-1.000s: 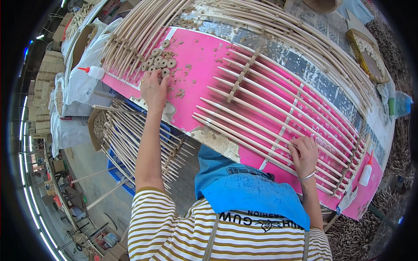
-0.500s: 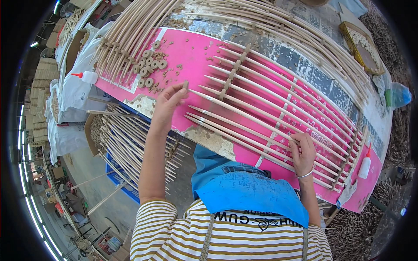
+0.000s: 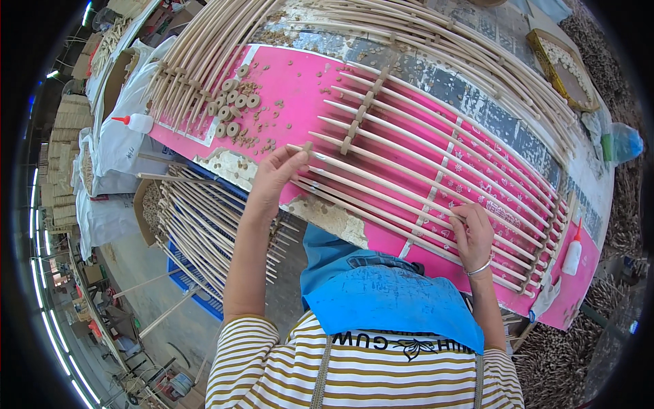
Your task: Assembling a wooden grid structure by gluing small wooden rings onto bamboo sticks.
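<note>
My left hand (image 3: 278,172) pinches a small wooden ring (image 3: 307,146) at the pointed tip of a pale wooden rod (image 3: 354,168). The ring appears to be around the tip. The same rod passes to my right hand (image 3: 473,235), whose thumb and fingers are closed on it further along. Beyond it, several rods lie side by side, threaded through a row of joined wooden rings (image 3: 357,125). A second row of rings (image 3: 543,251) crosses their right ends. Two or so loose rods lie nearer to me, partly behind my left hand.
Loose wooden rings (image 3: 234,129) and small chips lie on the pink board (image 3: 306,88). White red-tipped bottles stand or lie at left (image 3: 141,123) and right (image 3: 571,258). More rod bundles (image 3: 204,61) lie behind. A blue crate (image 3: 178,273) with rods sits below left.
My left hand has moved right and slightly nearer, bringing the ring from just off the rod to its tip. My right hand has hardly moved.
</note>
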Demonstrator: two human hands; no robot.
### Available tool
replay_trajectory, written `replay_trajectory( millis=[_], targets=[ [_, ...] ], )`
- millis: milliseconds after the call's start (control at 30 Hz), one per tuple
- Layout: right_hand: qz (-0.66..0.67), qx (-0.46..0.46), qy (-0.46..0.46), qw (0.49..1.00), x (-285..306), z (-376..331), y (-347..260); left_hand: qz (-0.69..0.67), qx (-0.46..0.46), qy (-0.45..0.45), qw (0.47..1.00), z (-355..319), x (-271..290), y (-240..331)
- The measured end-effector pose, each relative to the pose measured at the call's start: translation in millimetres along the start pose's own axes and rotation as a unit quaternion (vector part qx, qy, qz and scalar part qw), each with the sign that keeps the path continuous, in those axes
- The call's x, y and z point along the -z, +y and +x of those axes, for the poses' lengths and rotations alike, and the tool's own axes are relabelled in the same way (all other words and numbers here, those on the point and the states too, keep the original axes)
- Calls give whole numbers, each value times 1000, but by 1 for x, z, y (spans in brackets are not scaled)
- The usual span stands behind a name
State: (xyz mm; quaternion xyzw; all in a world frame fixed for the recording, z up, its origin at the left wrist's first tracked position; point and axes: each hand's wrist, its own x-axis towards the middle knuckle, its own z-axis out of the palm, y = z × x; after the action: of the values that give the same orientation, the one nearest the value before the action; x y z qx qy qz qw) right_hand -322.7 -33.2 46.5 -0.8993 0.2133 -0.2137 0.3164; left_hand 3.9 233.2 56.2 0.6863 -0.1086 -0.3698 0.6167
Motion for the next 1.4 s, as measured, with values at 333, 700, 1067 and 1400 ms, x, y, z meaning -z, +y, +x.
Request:
replay_trajectory(
  millis=[333,700,1067,1400],
  targets=[
    [-13,4,16,1000,1,5,-7,12,21,24,999,-14,-28,3],
    [-22,-14,11,1000,-1,4,-8,26,41,5,999,-14,-31,1],
    [-83,24,34,996,-7,5,-5,297,-81,74,949,-14,-29,8],
    [-108,34,28,993,-10,7,-2,532,-339,9,776,1,-31,14]
  ],
)
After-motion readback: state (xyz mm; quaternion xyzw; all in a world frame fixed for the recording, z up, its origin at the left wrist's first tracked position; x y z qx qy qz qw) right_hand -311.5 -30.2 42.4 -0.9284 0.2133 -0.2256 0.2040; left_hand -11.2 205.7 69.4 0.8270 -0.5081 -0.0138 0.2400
